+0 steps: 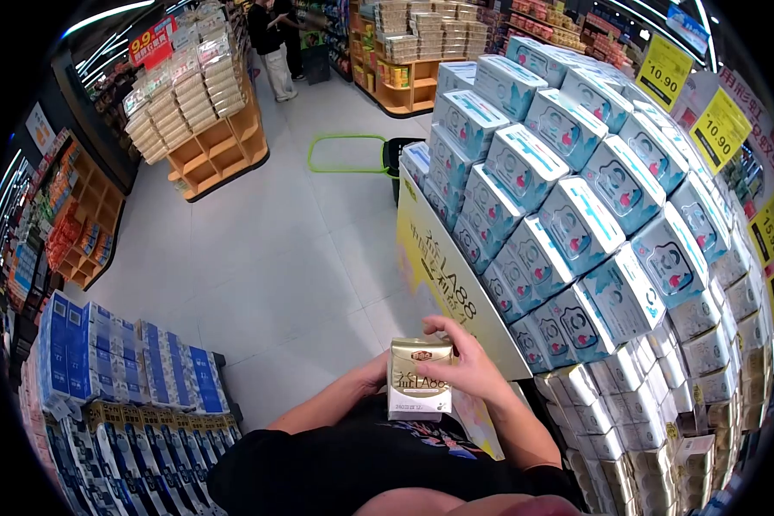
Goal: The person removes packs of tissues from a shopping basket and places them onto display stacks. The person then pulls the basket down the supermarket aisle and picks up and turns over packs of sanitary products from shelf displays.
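Note:
In front of my chest is a small gold and white carton (pixel 419 404), upright, with a red emblem near its top and "LA88" printed across the front. My left hand (pixel 371 371) holds its left side, the fingers hidden behind it. From the right, my right hand (pixel 471 368) grips the carton, the thumb lying across the front face and one finger raised above the top edge. Just beyond my right hand stands a yellow and white display board (pixel 443 275) with large "LA88" lettering.
Stacked light-blue packs (pixel 576 206) rise on my right under yellow price signs (pixel 665 70). Blue cartons (pixel 138 353) stand at lower left. A shopping basket (pixel 393 159) with a green handle is on the floor ahead. Further off are wooden display shelves (pixel 224 155) and two people (pixel 273 47).

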The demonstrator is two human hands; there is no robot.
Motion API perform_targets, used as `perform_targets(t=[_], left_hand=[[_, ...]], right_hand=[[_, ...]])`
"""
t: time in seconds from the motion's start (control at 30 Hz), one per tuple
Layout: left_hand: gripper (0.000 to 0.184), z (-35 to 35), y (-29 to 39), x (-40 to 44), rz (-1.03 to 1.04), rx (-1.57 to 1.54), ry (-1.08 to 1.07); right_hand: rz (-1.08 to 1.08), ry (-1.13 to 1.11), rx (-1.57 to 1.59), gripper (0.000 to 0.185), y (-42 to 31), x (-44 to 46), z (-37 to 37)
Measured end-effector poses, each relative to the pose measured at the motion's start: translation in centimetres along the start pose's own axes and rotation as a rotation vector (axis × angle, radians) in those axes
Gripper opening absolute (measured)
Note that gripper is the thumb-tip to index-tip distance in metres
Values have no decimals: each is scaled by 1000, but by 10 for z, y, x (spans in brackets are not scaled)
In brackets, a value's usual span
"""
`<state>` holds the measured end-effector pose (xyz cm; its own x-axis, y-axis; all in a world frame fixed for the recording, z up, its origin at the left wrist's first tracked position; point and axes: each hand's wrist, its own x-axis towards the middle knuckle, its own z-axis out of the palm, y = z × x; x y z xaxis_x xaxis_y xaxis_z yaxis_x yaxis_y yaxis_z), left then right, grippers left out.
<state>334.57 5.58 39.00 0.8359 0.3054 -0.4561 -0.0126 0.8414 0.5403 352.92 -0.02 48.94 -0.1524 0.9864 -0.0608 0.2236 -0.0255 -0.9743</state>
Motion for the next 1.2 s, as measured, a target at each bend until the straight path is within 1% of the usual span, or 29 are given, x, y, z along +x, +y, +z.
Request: perform_targets(t=[0.07, 0.1, 0.13, 0.2, 0.23, 0.27, 0.3, 0.33, 0.37, 0.4, 0.43, 0.5, 0.53, 0.57, 0.6, 0.67, 0.7, 0.73, 0.8, 0.83, 0.9, 0.93, 1.0, 1.03, 1.07, 1.1, 1.13, 1.2], left_hand=[[35, -36, 11, -5, 47, 127, 79], [42, -64, 11, -2, 68, 129, 80], [55, -95, 7, 0, 127, 108, 165], [63, -136, 10, -8, 165, 139, 238], [63, -142, 18, -15, 179, 139, 245], [62, -146, 28, -25, 217, 178, 345], [61, -153, 35, -35, 251, 216, 448], [61, -166, 38, -40, 261, 219, 461], [60, -180, 40, -43, 300, 204, 499], [60, -194, 46, -43, 338, 189, 533], [58, -183, 66, -56, 300, 175, 561], [57, -204, 76, -56, 337, 132, 564], [56, -215, 75, -55, 364, 86, 565], [54, -226, 77, -44, 415, -12, 666], [54, -240, 81, -41, 419, -9, 675], [54, -248, 101, -44, 349, -11, 659], [56, -261, 109, -41, 356, -86, 639], [56, -275, 116, -34, 357, -83, 649], [58, -301, 131, -18, 426, 19, 734], [58, -300, 147, -14, 419, 19, 748], [64, -292, 201, -5, 451, 250, 922], [64, -315, 216, 7, 456, 265, 930], [71, -373, 236, 43, 579, 60, 766], [71, -375, 260, 52, 578, 71, 760], [73, -369, 287, 57, 516, 133, 778], [76, -362, 313, 56, 455, 197, 802], [76, -354, 336, 56, 457, 209, 811], [78, -338, 371, 64, 449, 349, 905]], right_hand=[[-24, -1, 47, 68, 0, 26, 19], [-41, -29, 46, 69, -8, 38, 27], [-57, -60, 70, 69, -8, 49, 38], [-125, -103, 17, 71, -10, 73, 57], [-93, -188, 54, 77, -11, 86, 65], [-108, -199, 54, 77, -11, 97, 74], [-106, -205, 111, 81, -10, 108, 83], [-103, -211, 167, 85, -9, 118, 91], [-77, -230, 216, 92, -14, 127, 95], [-88, -238, 217, 92, -12, 136, 99], [-56, -237, 240, 94, -9, 143, 102], [11, -258, 260, 99, -3, 160, 102], [1, -261, 261, 99, 0, 171, 103], [40, -266, 309, 100, 3, 181, 103], [81, -271, 358, 101, 7, 192, 103], [108, -298, 377, 101, 15, 219, 101], [111, -325, 393, 100, 22, 234, 100], [116, -352, 408, 99, 30, 251, 98], [89, -375, 406, 98, 53, 291, 93], [66, -393, 398, 96, 61, 308, 91], [91, -406, 460, 95, 55, 348, 81], [121, -410, 509, 95, 49, 370, 73], [112, -396, 509, 95, 50, 409, 57], [104, -365, 517, 95, 60, 430, 50], [101, -340, 530, 95, 61, 448, 44], [146, -336, 603, 92, 53, 463, 35], [135, -340, 614, 92, 51, 479, 29], [142, -335, 638, 88, 50, 505, 17]])
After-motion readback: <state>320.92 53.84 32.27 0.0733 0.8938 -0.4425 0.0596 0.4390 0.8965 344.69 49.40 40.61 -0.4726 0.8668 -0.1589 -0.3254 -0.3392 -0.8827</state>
